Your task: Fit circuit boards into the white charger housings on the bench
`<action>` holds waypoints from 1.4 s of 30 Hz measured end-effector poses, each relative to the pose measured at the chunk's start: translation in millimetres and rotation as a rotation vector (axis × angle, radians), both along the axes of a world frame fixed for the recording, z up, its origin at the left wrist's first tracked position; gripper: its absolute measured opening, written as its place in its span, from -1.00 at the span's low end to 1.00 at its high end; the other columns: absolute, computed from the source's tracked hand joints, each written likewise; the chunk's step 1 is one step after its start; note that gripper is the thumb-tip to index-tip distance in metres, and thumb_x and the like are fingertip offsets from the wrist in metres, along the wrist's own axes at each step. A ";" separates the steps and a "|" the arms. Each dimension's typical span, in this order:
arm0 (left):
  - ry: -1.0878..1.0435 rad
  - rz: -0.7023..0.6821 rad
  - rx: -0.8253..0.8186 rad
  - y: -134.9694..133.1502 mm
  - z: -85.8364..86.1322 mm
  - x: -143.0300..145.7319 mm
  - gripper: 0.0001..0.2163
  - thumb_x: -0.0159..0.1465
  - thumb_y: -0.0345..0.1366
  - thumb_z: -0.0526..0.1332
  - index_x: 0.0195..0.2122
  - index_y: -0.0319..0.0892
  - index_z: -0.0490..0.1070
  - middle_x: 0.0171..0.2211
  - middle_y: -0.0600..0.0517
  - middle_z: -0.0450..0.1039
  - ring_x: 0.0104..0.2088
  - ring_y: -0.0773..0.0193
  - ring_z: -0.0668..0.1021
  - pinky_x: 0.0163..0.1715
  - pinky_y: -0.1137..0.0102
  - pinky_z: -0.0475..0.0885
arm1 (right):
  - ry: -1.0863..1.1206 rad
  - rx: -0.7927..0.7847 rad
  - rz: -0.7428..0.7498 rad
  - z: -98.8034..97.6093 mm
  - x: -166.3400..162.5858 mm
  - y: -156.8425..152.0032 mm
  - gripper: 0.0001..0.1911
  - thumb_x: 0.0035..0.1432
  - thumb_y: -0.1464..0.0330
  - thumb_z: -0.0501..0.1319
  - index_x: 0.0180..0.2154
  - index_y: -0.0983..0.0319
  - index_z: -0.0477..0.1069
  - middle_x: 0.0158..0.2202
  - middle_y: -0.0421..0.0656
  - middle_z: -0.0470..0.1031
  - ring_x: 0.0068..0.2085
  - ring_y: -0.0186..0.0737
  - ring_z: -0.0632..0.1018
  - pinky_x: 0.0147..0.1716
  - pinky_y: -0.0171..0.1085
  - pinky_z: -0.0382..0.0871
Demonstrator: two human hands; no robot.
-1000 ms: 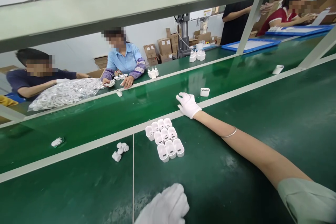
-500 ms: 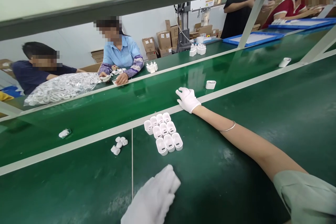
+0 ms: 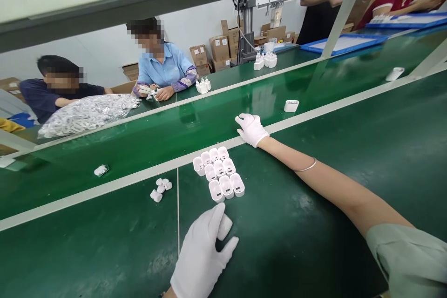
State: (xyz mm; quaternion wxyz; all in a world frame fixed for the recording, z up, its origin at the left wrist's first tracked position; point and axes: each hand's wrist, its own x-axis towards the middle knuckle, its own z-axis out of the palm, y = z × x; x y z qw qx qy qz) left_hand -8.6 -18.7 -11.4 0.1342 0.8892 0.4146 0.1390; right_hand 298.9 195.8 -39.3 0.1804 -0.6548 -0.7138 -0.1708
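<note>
My left hand (image 3: 206, 247), in a white glove, is low in the middle of the view. Its curled fingers hold a small white plastic housing (image 3: 224, 227) against the index finger, with the thumb a little apart from it. Just beyond stand several open white plastic cases (image 3: 226, 186), set in close rows on the green table. My right hand (image 3: 252, 129), also gloved, reaches forward over the pale rail beside the green belt. Its fingers are apart and nothing shows in them. To its right a white case (image 3: 291, 105) lies on the belt.
Several small white pieces (image 3: 161, 189) lie left of the rows. The belt (image 3: 167, 137) also carries a white part (image 3: 101, 170) and another case (image 3: 395, 74). Across it are co-workers, a bag of white parts (image 3: 89, 112) and blue trays (image 3: 344, 45). A shelf beam (image 3: 139, 4) crosses overhead.
My left hand has turned and its thumb has come away from the fingers, bringing a white housing into sight. Parts on the belt have moved rightward. My right hand has barely moved.
</note>
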 end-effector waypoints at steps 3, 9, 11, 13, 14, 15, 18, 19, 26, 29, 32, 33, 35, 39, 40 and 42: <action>-0.043 -0.051 0.043 2.8 -4.3 3.9 -0.54 0.32 -0.41 0.11 0.23 -0.10 0.06 -0.13 -0.09 0.46 -0.13 0.06 0.53 -0.12 0.02 0.50 | 0.000 0.000 -0.005 0.6 -0.2 -0.2 -0.54 0.28 0.23 0.14 0.14 0.28 0.24 0.16 0.01 0.24 0.14 0.02 0.30 0.09 0.01 0.16; -0.302 -0.040 -0.056 -1.5 3.0 -2.3 -0.55 0.30 -0.46 0.14 0.19 -0.01 0.14 -0.27 0.05 0.43 -0.25 0.24 0.52 -0.14 0.22 0.51 | 0.005 0.007 -0.013 1.0 -0.1 -1.5 -0.56 0.28 0.22 0.14 0.12 0.29 0.27 0.15 0.01 0.26 0.13 0.01 0.31 0.09 0.01 0.16; -0.281 -0.021 -0.050 -2.1 4.9 -5.9 -0.53 0.29 -0.42 0.19 0.19 0.01 0.14 -0.11 -0.01 0.43 -0.12 0.19 0.53 -0.06 0.20 0.51 | 0.005 0.012 -0.020 1.2 -0.4 -1.8 -0.57 0.28 0.22 0.14 0.11 0.28 0.27 0.14 0.00 0.27 0.12 -0.01 0.33 0.08 0.01 0.18; -0.228 -0.042 -0.069 -1.3 3.8 -8.9 -0.54 0.28 -0.40 0.21 0.17 0.03 0.16 0.00 -0.04 0.40 -0.02 0.15 0.51 0.00 0.17 0.50 | 0.007 0.014 -0.025 1.7 -0.7 -1.9 -0.59 0.28 0.23 0.15 0.10 0.27 0.28 0.13 -0.01 0.29 0.11 -0.02 0.34 0.08 0.02 0.20; -0.207 -0.070 -0.081 -0.7 2.3 -9.9 -0.55 0.29 -0.41 0.20 0.17 0.03 0.17 0.00 -0.04 0.41 0.00 0.15 0.50 0.02 0.15 0.49 | 0.008 0.013 -0.025 2.0 -0.9 -1.9 -0.59 0.28 0.23 0.15 0.09 0.27 0.29 0.12 -0.02 0.29 0.11 -0.02 0.35 0.08 0.02 0.20; -0.198 -0.107 -0.084 -0.1 0.7 -10.7 -0.55 0.30 -0.43 0.18 0.18 0.03 0.16 -0.01 -0.03 0.42 0.01 0.15 0.50 0.04 0.13 0.47 | 0.009 0.012 -0.025 2.2 -0.9 -1.7 -0.59 0.28 0.23 0.15 0.09 0.27 0.29 0.12 -0.02 0.30 0.11 -0.02 0.35 0.08 0.02 0.21; -0.182 -0.177 -0.052 0.9 -3.5 -11.0 -0.49 0.32 -0.46 0.13 0.26 0.02 0.05 -0.07 -0.02 0.45 0.05 0.15 0.46 0.11 0.07 0.41 | 0.014 0.006 -0.024 2.1 -0.7 -1.1 -0.60 0.28 0.22 0.15 0.09 0.27 0.30 0.12 -0.02 0.30 0.12 -0.02 0.34 0.08 0.01 0.20; -0.168 -0.181 -0.038 1.2 -4.4 -10.7 -0.47 0.32 -0.46 0.12 0.27 0.01 0.03 -0.05 -0.04 0.44 0.07 0.13 0.45 0.11 0.05 0.40 | 0.015 0.005 -0.024 1.9 -0.6 -0.9 -0.60 0.28 0.22 0.15 0.08 0.27 0.30 0.12 -0.02 0.30 0.12 -0.02 0.34 0.08 0.01 0.20; -0.224 -0.238 -0.003 5.1 -9.1 -8.2 -0.48 0.33 -0.52 0.09 0.27 -0.02 0.02 -0.27 0.03 0.44 -0.14 0.19 0.50 -0.04 0.11 0.45 | 0.024 0.010 -0.016 -0.4 -0.1 0.0 -0.61 0.28 0.23 0.15 0.08 0.27 0.30 0.13 -0.02 0.30 0.12 -0.02 0.35 0.08 0.02 0.21; -0.295 -0.199 0.002 3.2 -7.6 -9.8 -0.49 0.34 -0.51 0.07 0.27 -0.04 0.03 -0.32 0.05 0.40 -0.19 0.22 0.50 -0.10 0.19 0.47 | 0.023 0.013 -0.017 -1.1 0.2 0.8 -0.60 0.28 0.23 0.16 0.08 0.27 0.30 0.13 -0.02 0.30 0.12 -0.01 0.34 0.08 0.02 0.21; -0.302 -0.118 0.058 0.7 -2.9 -11.3 -0.52 0.34 -0.46 0.12 0.25 -0.04 0.09 -0.15 -0.06 0.42 -0.11 0.17 0.50 -0.14 0.22 0.49 | 0.024 0.012 -0.014 -1.6 0.4 1.3 -0.59 0.27 0.22 0.16 0.09 0.28 0.30 0.13 -0.01 0.29 0.12 -0.01 0.34 0.08 0.02 0.21; -0.291 -0.115 0.057 0.5 -1.4 -11.3 -0.52 0.33 -0.46 0.13 0.24 -0.03 0.09 -0.13 -0.07 0.42 -0.10 0.16 0.50 -0.13 0.20 0.49 | 0.025 0.011 -0.013 -1.7 0.3 1.3 -0.58 0.27 0.22 0.16 0.09 0.28 0.30 0.13 -0.01 0.29 0.12 -0.01 0.34 0.08 0.02 0.21; -0.262 -0.159 0.009 1.2 0.6 -10.2 -0.48 0.31 -0.49 0.13 0.26 -0.02 0.06 -0.19 -0.02 0.44 -0.12 0.17 0.50 -0.04 0.12 0.46 | 0.028 0.009 -0.013 -1.6 0.1 1.0 -0.58 0.28 0.21 0.15 0.09 0.28 0.29 0.13 -0.01 0.29 0.13 -0.01 0.33 0.09 0.02 0.19; -0.181 -0.173 -0.147 1.9 0.7 -6.8 -0.31 0.23 -0.51 0.19 0.31 0.06 -0.06 -0.14 0.00 0.44 0.00 0.10 0.48 0.10 -0.04 0.34 | 0.036 -0.004 -0.016 -0.4 -0.6 -0.2 -0.59 0.29 0.21 0.14 0.09 0.27 0.29 0.13 -0.01 0.28 0.13 -0.01 0.32 0.09 0.01 0.18; -0.168 -0.139 -0.189 1.2 0.8 -6.1 -0.30 0.22 -0.50 0.21 0.31 0.08 -0.06 -0.07 -0.02 0.43 0.04 0.08 0.46 0.11 -0.04 0.33 | 0.038 -0.008 -0.018 0.0 -0.8 -0.6 -0.59 0.29 0.21 0.14 0.09 0.27 0.29 0.13 -0.02 0.28 0.13 -0.01 0.32 0.09 0.01 0.18; -0.188 -0.083 -0.291 -0.2 1.6 -4.3 -0.28 0.20 -0.48 0.23 0.30 0.10 -0.04 0.02 -0.04 0.40 0.09 0.08 0.43 0.14 -0.01 0.32 | 0.043 -0.019 -0.021 1.3 -1.0 -1.5 -0.59 0.29 0.21 0.13 0.10 0.27 0.28 0.13 -0.02 0.28 0.13 -0.01 0.33 0.09 0.02 0.18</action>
